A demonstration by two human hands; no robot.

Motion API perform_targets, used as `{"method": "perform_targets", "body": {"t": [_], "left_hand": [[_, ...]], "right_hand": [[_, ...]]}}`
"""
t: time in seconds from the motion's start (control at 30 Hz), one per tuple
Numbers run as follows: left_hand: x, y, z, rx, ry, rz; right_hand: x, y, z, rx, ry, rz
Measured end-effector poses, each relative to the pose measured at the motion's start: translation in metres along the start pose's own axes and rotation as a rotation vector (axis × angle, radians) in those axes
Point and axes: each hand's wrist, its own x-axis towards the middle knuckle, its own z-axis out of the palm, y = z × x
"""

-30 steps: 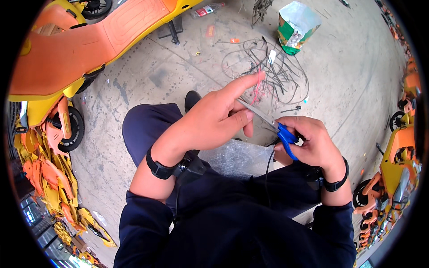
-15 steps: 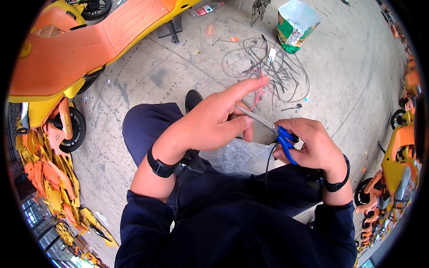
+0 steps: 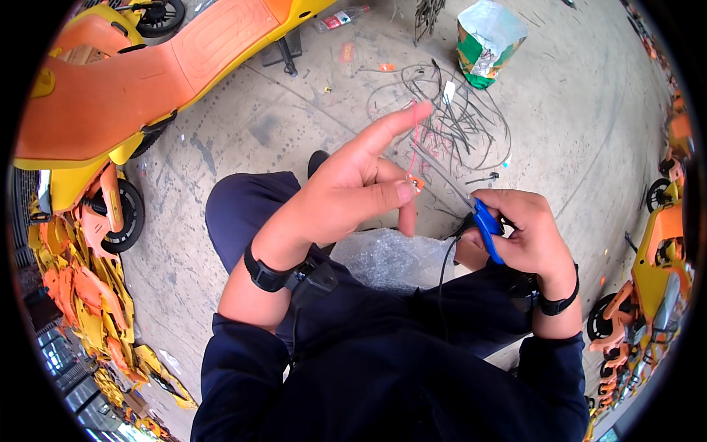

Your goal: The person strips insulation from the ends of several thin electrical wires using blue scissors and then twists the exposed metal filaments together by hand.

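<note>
Left hand (image 3: 353,197): thumb and fingers clamped on an orange piece (image 3: 417,183) — index extended, red wire (image 3: 413,156) running up to it. Right hand (image 3: 529,230): fingers closed round the blue-handled scissors (image 3: 486,225), tip near the wire. Lower down, bubble wrap (image 3: 390,258). Beyond — cables (image 3: 460,121) loose on the floor (image 3: 258,132), then a bag (image 3: 479,53).

Small orange piece (image 3: 417,183) partly behind bare left hand (image 3: 357,193), too tiny to ID. Blue-handled metal scissors (image 3: 484,219): loops partly covered by bare right hand (image 3: 529,230). Yellow-and-orange plastic scooter body (image 3: 147,85): cut by top edge.
</note>
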Motion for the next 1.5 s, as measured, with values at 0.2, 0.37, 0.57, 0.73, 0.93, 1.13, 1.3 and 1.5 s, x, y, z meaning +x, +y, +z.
{"method": "perform_targets", "body": {"t": [0.2, 0.37, 0.57, 0.73, 0.93, 1.13, 1.3, 1.5], "left_hand": [[0.001, -0.003, 0.002, 0.059, 0.045, 0.016], [-0.001, -0.006, 0.0, 0.216, 0.052, 0.042], [0.001, -0.008, -0.009, 0.349, 0.15, 0.041], [-0.001, -0.006, -0.004, 0.158, 0.226, 0.138], [-0.005, 0.003, 0.003, -0.009, 0.001, 0.016], [-0.002, -0.009, -0.002, -0.128, -0.18, -0.016], [0.0, -0.01, 0.0, -0.104, -0.191, -0.016], [0.0, -0.018, -0.001, -0.193, -0.101, -0.006]], "right_hand": [[-0.002, 0.001, 0.002, 0.033, -0.025, -0.044], [-0.001, 0.004, 0.004, 0.029, -0.032, -0.084], [-0.003, 0.005, 0.003, 0.079, -0.002, -0.061], [-0.005, 0.005, 0.001, 0.274, -0.099, 0.069], [-0.007, 0.003, -0.001, 0.428, -0.234, 0.197], [-0.007, 0.006, -0.003, 0.606, -0.286, 0.075], [-0.009, 0.01, -0.006, 0.653, -0.312, 0.109], [-0.009, 0.009, -0.007, 0.646, -0.262, 0.106]]}}
